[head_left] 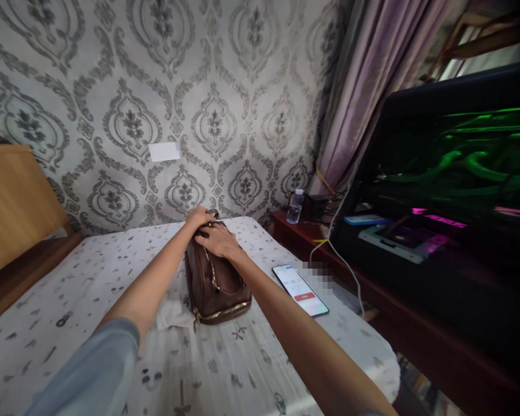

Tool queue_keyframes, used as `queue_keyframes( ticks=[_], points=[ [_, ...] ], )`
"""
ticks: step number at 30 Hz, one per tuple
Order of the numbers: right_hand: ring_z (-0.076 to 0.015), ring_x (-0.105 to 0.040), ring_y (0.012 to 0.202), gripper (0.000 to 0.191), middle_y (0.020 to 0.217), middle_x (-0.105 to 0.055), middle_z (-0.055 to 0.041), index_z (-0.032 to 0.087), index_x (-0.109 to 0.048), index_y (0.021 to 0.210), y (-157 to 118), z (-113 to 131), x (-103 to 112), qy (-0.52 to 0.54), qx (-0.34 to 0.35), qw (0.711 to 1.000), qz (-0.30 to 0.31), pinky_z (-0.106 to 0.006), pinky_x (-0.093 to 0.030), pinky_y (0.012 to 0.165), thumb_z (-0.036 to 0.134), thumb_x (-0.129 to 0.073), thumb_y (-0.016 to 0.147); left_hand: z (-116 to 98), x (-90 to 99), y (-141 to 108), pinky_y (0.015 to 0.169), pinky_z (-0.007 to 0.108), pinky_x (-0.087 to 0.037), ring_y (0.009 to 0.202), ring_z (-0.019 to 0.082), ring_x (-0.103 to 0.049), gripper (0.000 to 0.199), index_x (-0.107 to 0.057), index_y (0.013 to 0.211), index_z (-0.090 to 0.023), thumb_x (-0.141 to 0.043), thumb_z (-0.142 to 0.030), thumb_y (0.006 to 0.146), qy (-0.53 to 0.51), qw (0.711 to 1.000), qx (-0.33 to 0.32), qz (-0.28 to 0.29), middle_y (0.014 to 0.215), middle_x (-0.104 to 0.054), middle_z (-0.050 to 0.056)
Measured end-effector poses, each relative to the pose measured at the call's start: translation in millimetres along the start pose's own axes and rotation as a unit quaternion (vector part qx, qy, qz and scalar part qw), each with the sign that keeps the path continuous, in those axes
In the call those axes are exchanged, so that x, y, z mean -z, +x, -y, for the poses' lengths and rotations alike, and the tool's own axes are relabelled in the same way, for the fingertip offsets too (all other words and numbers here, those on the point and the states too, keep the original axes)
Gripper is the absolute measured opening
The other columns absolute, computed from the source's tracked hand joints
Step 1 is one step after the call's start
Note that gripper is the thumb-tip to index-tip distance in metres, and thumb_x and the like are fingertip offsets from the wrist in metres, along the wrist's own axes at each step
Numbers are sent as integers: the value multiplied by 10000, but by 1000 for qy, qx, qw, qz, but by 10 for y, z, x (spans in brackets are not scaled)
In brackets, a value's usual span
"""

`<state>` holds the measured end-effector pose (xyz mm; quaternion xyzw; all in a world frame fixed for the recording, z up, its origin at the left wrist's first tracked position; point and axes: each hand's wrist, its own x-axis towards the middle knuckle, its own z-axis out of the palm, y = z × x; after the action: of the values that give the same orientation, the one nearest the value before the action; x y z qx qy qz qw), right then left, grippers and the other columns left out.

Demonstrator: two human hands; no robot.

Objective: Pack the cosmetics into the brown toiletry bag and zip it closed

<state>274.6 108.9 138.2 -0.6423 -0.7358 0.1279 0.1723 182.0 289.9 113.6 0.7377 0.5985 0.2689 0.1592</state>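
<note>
A brown leather handbag point(212, 283) with gold zips lies lengthwise on the patterned bed sheet point(112, 346). At its far end, my left hand point(200, 217) is closed around the top edge, its fingertips partly hidden. My right hand point(219, 238) rests across the top of the bag just nearer to me, its fingers spread over the leather. A gold zip runs along the near end, its pull hanging at the left corner. Beside the bag on the right lies a phone point(301, 290) with its screen lit.
A dark red desk point(281, 222) adjoins the bed on the right, with a clear plastic bottle point(295, 207) and a white cable point(344, 263). A black computer case point(437, 202) glows green and pink there. Patterned wallpaper backs the bed; a wooden headboard point(21, 202) stands left.
</note>
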Motion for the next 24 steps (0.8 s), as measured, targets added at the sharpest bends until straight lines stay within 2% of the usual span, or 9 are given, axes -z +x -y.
queue_keyframes(
  ticks=[3, 7, 12, 16, 24],
  points=[
    [-353, -383, 1513, 534, 1619, -473, -87, 385, -589, 1475, 5, 2, -9, 1, -13, 1000, -2, -605, -380, 1163, 574, -442, 997, -93, -36, 25, 680, 279, -451, 794, 213, -677, 175, -734, 744, -211, -830, -344, 683, 23, 999, 14, 22, 684, -698, 26],
    [-384, -307, 1556, 545, 1640, -440, -94, 412, -585, 1476, 14, 21, -11, 11, -42, 999, 7, -637, -324, 1183, 599, -475, 976, -140, -39, 7, 729, 288, -476, 906, 237, -708, 150, -753, 836, -199, -794, -311, 745, 39, 999, 22, 23, 877, -765, 73],
    [-367, -391, 1503, 539, 1572, -519, -102, 401, -609, 1456, 2, 32, 9, 3, -41, 999, 11, -607, -352, 1169, 598, -466, 975, -131, -22, -34, 784, 308, -499, 982, 263, -718, 127, -743, 861, -184, -760, -286, 787, 38, 999, 22, 6, 992, -781, 112],
    [-357, -417, 1479, 532, 1539, -546, -101, 408, -612, 1450, 3, 21, 9, -1, -35, 999, 5, -596, -383, 1147, 588, -466, 971, -92, -27, -36, 783, 315, -501, 947, 262, -715, 102, -723, 813, -186, -750, -281, 787, 16, 1000, 15, -8, 935, -774, 105],
    [-368, -409, 1484, 521, 1542, -554, -87, 429, -612, 1449, -12, 39, 14, -3, -36, 999, 9, -616, -379, 1150, 620, -471, 985, 11, -54, -33, 705, 294, -473, 768, 216, -658, 102, -699, 729, -195, -743, -287, 727, -81, 996, -29, -33, 667, -671, 14]
  ],
)
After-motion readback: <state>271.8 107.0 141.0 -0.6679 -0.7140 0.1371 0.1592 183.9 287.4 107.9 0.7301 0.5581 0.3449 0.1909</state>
